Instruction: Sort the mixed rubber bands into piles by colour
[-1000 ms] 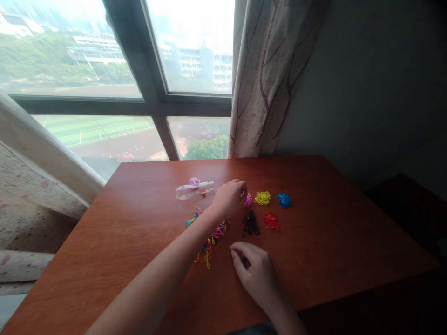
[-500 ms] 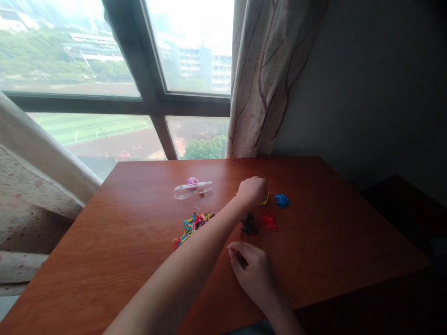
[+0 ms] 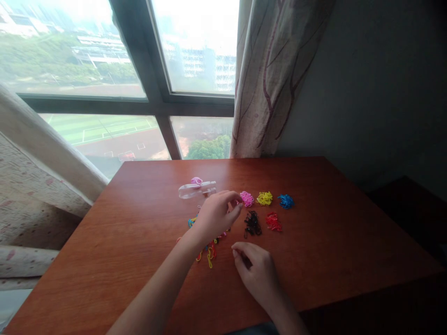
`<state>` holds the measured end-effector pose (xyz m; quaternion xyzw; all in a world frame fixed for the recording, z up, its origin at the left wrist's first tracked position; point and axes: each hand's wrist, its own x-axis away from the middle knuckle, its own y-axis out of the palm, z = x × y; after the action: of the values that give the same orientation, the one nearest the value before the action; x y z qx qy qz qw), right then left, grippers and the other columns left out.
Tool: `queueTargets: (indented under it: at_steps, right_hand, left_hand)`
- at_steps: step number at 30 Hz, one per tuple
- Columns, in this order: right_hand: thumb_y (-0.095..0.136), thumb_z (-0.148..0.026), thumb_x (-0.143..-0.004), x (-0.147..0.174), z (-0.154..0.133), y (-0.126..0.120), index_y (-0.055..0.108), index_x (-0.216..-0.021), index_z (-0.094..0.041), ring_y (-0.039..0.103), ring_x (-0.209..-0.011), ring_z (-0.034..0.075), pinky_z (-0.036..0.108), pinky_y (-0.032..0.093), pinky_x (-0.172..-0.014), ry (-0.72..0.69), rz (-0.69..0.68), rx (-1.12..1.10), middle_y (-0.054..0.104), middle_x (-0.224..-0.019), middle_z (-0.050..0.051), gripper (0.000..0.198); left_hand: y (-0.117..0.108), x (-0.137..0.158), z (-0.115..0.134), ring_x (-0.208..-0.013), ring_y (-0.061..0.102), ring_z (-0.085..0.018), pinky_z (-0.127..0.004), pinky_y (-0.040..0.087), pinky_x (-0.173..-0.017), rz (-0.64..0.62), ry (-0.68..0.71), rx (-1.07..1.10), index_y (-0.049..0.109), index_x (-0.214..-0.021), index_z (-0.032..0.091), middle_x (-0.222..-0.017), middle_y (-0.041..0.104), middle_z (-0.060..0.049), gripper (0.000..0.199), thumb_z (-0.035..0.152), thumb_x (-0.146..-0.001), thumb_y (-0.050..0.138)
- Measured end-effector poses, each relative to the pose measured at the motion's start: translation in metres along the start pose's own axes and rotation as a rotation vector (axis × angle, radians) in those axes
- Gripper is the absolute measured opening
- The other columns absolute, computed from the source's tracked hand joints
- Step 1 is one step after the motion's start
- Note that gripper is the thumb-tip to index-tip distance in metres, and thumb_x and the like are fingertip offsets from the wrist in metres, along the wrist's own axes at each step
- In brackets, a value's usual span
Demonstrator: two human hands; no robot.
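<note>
My left hand (image 3: 220, 210) hovers over the mixed pile of coloured loop-shaped pins (image 3: 210, 253), hiding much of it. Its thumb and fingers are apart, with nothing visible between them; the fingertips are beside the pink pins (image 3: 247, 199). Low on the near side, my right hand (image 3: 257, 270) is closed in a pinch; whatever it may hold is too small to see. Sorted heaps lie beyond it: yellow pins (image 3: 264, 198), blue pins (image 3: 286, 201), black pins (image 3: 253, 223) and red pins (image 3: 274, 222).
A clear plastic container (image 3: 191, 191) lies on its side behind the mixed pile, with a pink-purple item (image 3: 196, 181) against it. The wooden table (image 3: 115, 242) meets a window at the back. Curtains (image 3: 265, 83) hang on both sides.
My left hand has moved back left from the yellow heap to above the mixed pile, uncovering the pink and yellow heaps. The right hand keeps its pinch in nearly the same place.
</note>
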<state>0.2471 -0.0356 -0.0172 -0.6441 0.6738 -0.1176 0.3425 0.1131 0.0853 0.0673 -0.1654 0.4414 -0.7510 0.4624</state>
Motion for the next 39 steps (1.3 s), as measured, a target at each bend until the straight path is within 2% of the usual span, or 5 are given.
queueTargets:
  at_steps: [6, 13, 21, 30, 39]
  right_hand:
    - [0.052, -0.016, -0.091, 0.001, 0.0, 0.0, 0.068, -0.092, -0.021, 0.068, -0.074, 0.017, 0.024, 0.049, -0.069, 0.003, -0.01, 0.02, 0.072, -0.082, 0.003, 0.017]
    - [0.053, -0.016, -0.091, 0.002, 0.002, 0.001, 0.068, -0.091, -0.022, 0.068, -0.072, 0.016, 0.024, 0.05, -0.067, -0.007, -0.006, 0.056, 0.072, -0.08, 0.002, 0.017]
    - [0.05, -0.019, -0.092, 0.002, 0.004, 0.002, 0.068, -0.091, -0.021, 0.068, -0.071, 0.017, 0.025, 0.05, -0.068, -0.001, -0.006, 0.061, 0.072, -0.081, 0.003, 0.018]
    - [0.051, -0.018, -0.092, 0.002, 0.004, 0.002, 0.069, -0.092, -0.021, 0.068, -0.071, 0.017, 0.025, 0.051, -0.067, -0.004, -0.002, 0.062, 0.072, -0.081, 0.003, 0.018]
    - [0.05, -0.021, -0.093, 0.003, 0.004, 0.002, 0.069, -0.092, -0.022, 0.068, -0.071, 0.018, 0.026, 0.05, -0.067, 0.011, -0.009, 0.048, 0.072, -0.081, 0.004, 0.019]
  left_hand:
    - [0.001, 0.081, -0.014, -0.081, 0.064, -0.015, -0.026, 0.047, -0.073, 0.05, -0.127, 0.102, 0.066, -0.094, 0.023, -0.09, 0.07, -0.001, 0.014, 0.023, -0.091, 0.052]
    - [0.018, 0.136, -0.008, -0.078, 0.066, -0.018, -0.026, 0.044, -0.065, -0.067, -0.329, -0.187, 0.06, -0.088, 0.024, -0.089, 0.069, -0.001, 0.015, 0.03, -0.094, 0.048]
    - [0.031, 0.141, 0.005, -0.079, 0.069, -0.021, -0.025, 0.04, -0.056, -0.132, -0.479, -0.368, 0.057, -0.088, 0.023, -0.091, 0.069, -0.003, 0.017, 0.032, -0.096, 0.045]
    - [0.042, 0.142, 0.009, -0.077, 0.07, -0.021, -0.025, 0.041, -0.051, -0.089, -0.446, -0.434, 0.058, -0.093, 0.022, -0.091, 0.067, -0.004, 0.022, 0.021, -0.097, 0.036]
    - [0.041, 0.152, 0.001, -0.077, 0.07, -0.018, -0.024, 0.046, -0.058, -0.11, -0.416, -0.389, 0.059, -0.089, 0.023, -0.09, 0.068, -0.002, 0.025, 0.018, -0.097, 0.036]
